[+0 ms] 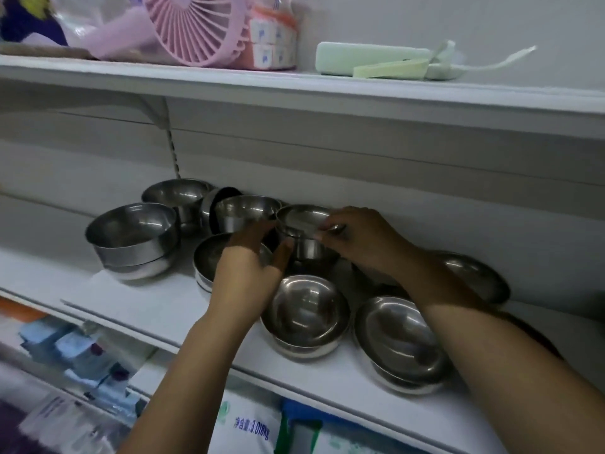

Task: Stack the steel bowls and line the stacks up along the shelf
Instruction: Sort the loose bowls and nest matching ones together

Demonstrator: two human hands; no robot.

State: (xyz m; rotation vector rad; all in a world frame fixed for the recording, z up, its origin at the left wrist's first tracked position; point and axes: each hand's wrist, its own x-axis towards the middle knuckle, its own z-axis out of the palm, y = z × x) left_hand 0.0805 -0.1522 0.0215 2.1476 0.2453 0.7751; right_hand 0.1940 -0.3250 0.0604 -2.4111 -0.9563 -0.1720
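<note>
Several steel bowls stand on the white shelf [157, 309]. At the middle back, a small steel bowl [302, 217] sits on top of a short stack. My left hand [248, 267] holds its left side with thumb and fingers. My right hand [360, 237] grips its right rim. A two-bowl stack [131, 237] stands at the left, another bowl [176, 191] behind it, and one bowl [244, 209] beside a bowl tipped on its side. Front stacks sit at centre [306, 312] and right [397, 339]. A further bowl [474, 273] lies behind my right forearm.
The upper shelf [327, 90] overhangs close above, carrying a pink fan [196, 27], tissue packs and a pale green box [370, 57]. Below the bowl shelf are packaged goods and a white bag [248, 427]. The white back wall is just behind the bowls.
</note>
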